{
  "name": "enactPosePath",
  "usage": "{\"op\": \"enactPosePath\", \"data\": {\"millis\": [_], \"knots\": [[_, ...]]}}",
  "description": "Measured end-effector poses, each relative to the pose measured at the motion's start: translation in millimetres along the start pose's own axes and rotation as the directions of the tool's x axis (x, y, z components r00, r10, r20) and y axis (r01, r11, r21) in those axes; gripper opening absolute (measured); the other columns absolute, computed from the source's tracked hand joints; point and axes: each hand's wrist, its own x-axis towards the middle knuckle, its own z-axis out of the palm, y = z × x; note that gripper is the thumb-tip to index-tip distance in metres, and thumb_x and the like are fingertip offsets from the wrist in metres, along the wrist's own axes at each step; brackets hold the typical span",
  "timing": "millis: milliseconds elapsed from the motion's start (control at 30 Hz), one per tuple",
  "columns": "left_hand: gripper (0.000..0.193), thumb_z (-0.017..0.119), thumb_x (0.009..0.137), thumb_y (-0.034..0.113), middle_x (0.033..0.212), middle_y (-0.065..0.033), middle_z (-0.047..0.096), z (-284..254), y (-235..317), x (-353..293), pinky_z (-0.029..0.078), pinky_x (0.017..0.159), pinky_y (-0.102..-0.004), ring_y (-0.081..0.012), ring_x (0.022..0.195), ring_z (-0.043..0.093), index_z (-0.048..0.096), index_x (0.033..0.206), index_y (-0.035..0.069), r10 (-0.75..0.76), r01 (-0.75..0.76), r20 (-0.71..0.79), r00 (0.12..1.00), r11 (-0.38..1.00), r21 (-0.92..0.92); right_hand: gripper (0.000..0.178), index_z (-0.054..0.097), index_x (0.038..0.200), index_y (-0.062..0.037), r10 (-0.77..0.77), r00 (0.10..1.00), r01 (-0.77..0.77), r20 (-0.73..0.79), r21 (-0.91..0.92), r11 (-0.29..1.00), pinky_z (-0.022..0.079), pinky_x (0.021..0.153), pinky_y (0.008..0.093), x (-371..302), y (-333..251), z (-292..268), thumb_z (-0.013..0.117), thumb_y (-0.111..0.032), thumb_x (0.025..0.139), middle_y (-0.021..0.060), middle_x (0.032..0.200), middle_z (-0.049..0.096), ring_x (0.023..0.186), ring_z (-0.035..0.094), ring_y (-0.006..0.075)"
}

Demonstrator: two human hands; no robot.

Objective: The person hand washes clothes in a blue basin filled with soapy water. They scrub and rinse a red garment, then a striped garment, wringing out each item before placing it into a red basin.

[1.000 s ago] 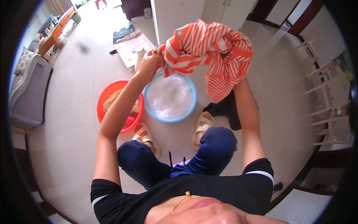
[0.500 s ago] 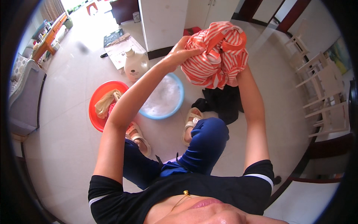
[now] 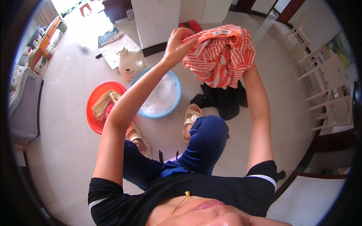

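Observation:
An orange-and-white striped shirt (image 3: 218,56) is bunched up in the air in front of me, with its orange neckband and a white label turned upward. My left hand (image 3: 179,42) pinches the cloth at its left edge. The right forearm (image 3: 259,100) reaches up to the shirt's other side, where the bunch is held up; cloth covers my right hand and its fingers. Below the shirt, black clothing (image 3: 222,100) lies on the floor. A light-blue basin (image 3: 179,91) of foamy water stands beyond my feet, partly behind my left arm.
Left of the blue basin stands a red basin (image 3: 89,113) with beige and pink cloth inside. A large white detergent jug (image 3: 130,64) stands behind the basins, near flattened cardboard (image 3: 113,47). White chairs (image 3: 328,79) line the right side; a grey sofa (image 3: 26,101) is at far left.
The striped shirt has been turned so its neckband and label now show. My left hand has shifted slightly up and left, drawing the cloth's edge outward. The view has moved a little.

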Motion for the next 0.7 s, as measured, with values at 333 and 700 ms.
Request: {"op": "enactPosePath", "data": {"millis": [333,700], "knots": [[0.023,0.057,0.089,0.022,0.081,-0.0023,0.063,26.6,25.3,45.4,0.046,0.064,-0.0229,-0.0091,0.069,0.056,0.064,0.097,0.001,-0.170,0.211,0.188,0.967,0.951,-0.225,0.037,0.055,0.120,-0.0038,0.160,0.949,-0.211,0.272,0.173,0.962,0.049,0.084,0.0299,-0.5,9.8,-17.4,0.056,-0.024,0.088,0.0058,0.111,0.061,0.097,0.060,0.0152],[0.021,0.058,0.088,0.023,0.079,-0.0052,0.065,59.1,33.6,75.5,0.049,0.065,-0.0280,-0.0110,0.068,0.057,0.065,0.093,0.003,-0.040,0.070,0.191,0.981,0.986,-0.152,0.043,0.057,0.116,-0.0032,-0.036,0.994,0.101,0.103,-0.747,0.657,0.047,0.086,0.0319,-22.4,11.3,15.5,0.064,-0.028,0.081,0.0084,0.104,0.064,0.097,0.060,0.0162]]}}
